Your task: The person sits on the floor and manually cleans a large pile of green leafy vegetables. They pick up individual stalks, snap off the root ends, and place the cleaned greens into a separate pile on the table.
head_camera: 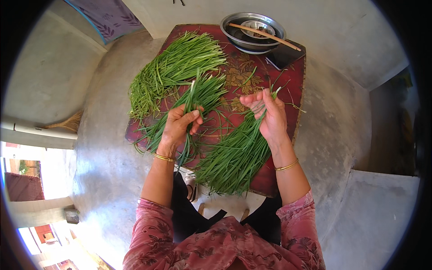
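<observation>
My left hand [182, 123] is closed around a small upright bunch of garlic chives [193, 90], whose pale ends point away from me. Under and beside it lies a dark green heap of chives [213, 88]. My right hand [272, 116] pinches a chive stalk [276, 91] between thumb and fingertips, near its whitish end; the other fingers are loosely curled. Below that hand, a larger pile of chives [233, 157] spreads over the near edge of the red table [266, 184]. A lighter green, neatly aligned pile [184, 57] rests at the far left.
At the table's far right, a metal basin [233, 37] holds a small metal bowl [251, 25], with chopsticks [265, 36] laid across. A dark phone [285, 57] lies beside it. Loose chive scraps are scattered mid-table. A straw broom [69, 122] is by the left wall.
</observation>
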`<state>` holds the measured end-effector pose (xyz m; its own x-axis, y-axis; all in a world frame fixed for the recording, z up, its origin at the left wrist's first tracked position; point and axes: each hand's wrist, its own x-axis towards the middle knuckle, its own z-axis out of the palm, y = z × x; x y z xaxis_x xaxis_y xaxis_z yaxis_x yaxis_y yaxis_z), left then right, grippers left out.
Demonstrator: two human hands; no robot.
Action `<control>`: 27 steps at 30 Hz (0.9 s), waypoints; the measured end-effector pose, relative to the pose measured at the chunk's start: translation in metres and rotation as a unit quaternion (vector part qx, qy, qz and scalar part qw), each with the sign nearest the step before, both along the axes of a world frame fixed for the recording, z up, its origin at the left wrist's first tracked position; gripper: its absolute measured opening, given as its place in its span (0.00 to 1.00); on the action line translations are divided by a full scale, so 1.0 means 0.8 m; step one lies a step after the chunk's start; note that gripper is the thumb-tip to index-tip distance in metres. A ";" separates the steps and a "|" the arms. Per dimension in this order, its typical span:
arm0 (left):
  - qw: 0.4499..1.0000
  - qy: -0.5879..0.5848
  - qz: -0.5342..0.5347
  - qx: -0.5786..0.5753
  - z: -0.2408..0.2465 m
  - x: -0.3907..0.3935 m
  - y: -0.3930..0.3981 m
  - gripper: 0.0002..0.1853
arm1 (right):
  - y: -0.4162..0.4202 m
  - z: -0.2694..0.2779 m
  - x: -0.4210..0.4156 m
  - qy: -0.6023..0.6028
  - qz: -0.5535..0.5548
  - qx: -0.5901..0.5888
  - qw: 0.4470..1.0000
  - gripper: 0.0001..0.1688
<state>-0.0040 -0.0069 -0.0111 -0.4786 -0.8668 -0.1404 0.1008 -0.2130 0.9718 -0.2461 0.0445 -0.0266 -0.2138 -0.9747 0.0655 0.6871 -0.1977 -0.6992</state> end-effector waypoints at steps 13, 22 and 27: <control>0.986 -0.098 -0.138 -0.012 -0.005 -0.036 0.023 0.11 | 0.010 0.007 0.031 -0.002 0.073 0.101 0.992 0.16; 0.995 0.042 -0.052 0.068 -0.009 -0.035 0.023 0.08 | 0.010 0.001 0.026 0.016 0.011 0.086 0.996 0.13; 0.995 0.057 -0.038 0.070 -0.016 -0.027 0.012 0.09 | 0.006 0.001 0.022 0.047 -0.003 0.077 0.996 0.16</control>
<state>-0.0260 0.0031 -0.0236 -0.5623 -0.8029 -0.1978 0.1874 -0.3567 0.9152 -0.2283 0.0497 -0.0261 -0.2202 -0.9733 -0.0652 0.6157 -0.0868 -0.7832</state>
